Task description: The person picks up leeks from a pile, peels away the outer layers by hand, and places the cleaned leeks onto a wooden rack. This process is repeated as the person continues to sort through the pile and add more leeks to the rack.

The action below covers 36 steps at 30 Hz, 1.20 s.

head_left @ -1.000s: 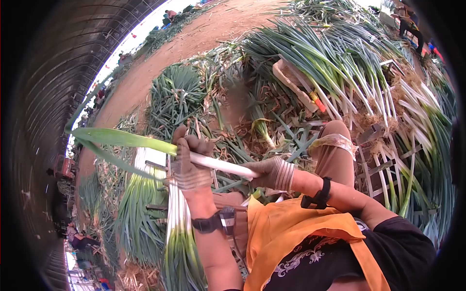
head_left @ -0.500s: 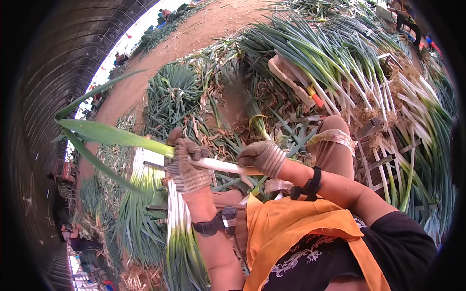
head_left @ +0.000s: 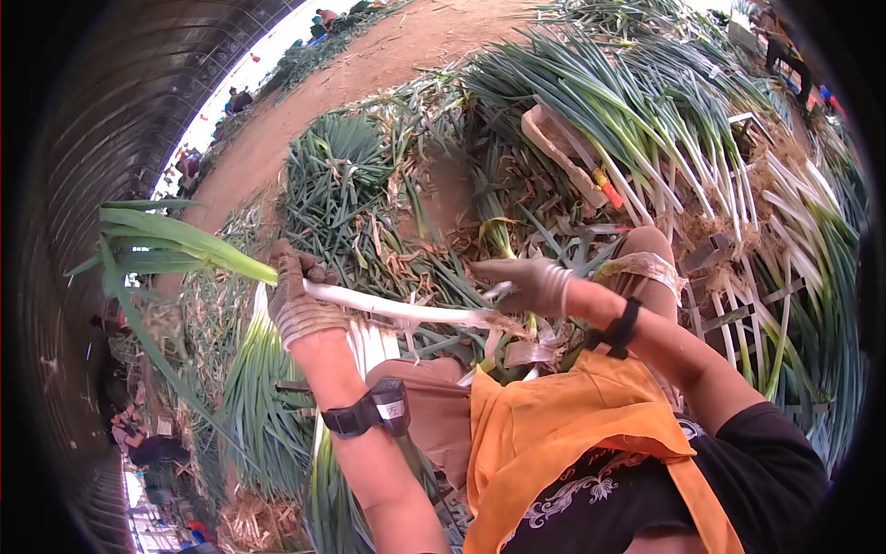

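My left hand (head_left: 300, 294), in a striped, soiled glove, is closed round a long green onion (head_left: 397, 303) where the white shank meets the leaves. Its leaves fan out to the left, and the white shank slants right to a frayed, brownish root end. My right hand (head_left: 531, 284), also gloved, hovers just above that root end with its fingers stretched out to the left. A small pale piece shows under those fingers. Below my left hand, a bundle of white-stemmed green onions (head_left: 374, 343) lies beside my leg.
Rows of green onions (head_left: 664, 138) lie at the upper right by a tan tray-like piece (head_left: 558, 152). Leaf scraps (head_left: 415, 240) cover the ground ahead. A heap of green leaves (head_left: 337, 166) lies left of them. Another person (head_left: 148, 441) sits at the far left.
My left hand has moved left and slightly up with the green onion. My right hand has come off the shank, straightened its fingers and shifted right.
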Tool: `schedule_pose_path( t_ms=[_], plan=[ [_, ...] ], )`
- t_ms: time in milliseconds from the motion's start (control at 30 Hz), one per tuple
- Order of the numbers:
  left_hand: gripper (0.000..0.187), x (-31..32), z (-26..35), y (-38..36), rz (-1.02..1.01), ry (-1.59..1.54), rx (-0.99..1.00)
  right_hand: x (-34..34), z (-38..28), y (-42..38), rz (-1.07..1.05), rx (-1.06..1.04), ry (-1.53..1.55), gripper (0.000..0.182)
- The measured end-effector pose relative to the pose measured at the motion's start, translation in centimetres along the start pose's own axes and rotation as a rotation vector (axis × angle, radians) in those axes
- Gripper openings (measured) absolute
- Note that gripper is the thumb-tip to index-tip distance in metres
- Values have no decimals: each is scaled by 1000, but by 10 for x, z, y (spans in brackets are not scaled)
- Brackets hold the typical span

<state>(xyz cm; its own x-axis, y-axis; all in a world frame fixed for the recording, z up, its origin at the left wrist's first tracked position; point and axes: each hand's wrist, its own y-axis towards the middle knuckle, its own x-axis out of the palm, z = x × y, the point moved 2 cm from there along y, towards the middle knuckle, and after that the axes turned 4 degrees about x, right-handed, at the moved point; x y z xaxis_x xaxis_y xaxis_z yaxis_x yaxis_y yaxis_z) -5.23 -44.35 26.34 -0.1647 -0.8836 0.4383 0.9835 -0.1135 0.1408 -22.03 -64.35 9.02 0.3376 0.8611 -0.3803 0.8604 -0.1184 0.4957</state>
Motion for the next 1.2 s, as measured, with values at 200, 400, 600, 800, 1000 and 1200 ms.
schedule_pose_path(
  t_ms=[200, 400, 600, 800, 1000, 1200],
  plan=[
    [20, 16, -10, -20, -96, -228, -108, 35, -81, 41, 36, 27, -142, 63],
    [16, 4, -17, -23, -272, -334, -72, 24, -90, 36, 272, -151, 338, 29],
    [22, -17, 7, -6, -110, -292, -24, -7, -42, -5, 121, -80, -195, 16],
    [19, -37, 15, 15, -41, -202, 27, -24, 42, -56, -710, 667, -829, 35],
    [11, -22, -5, 12, -51, -182, -121, 16, -12, -19, -200, 129, 83, 42],
    [16, -23, -6, 12, -21, -117, -24, 24, -52, -1, -659, 443, -660, 28]
  ],
)
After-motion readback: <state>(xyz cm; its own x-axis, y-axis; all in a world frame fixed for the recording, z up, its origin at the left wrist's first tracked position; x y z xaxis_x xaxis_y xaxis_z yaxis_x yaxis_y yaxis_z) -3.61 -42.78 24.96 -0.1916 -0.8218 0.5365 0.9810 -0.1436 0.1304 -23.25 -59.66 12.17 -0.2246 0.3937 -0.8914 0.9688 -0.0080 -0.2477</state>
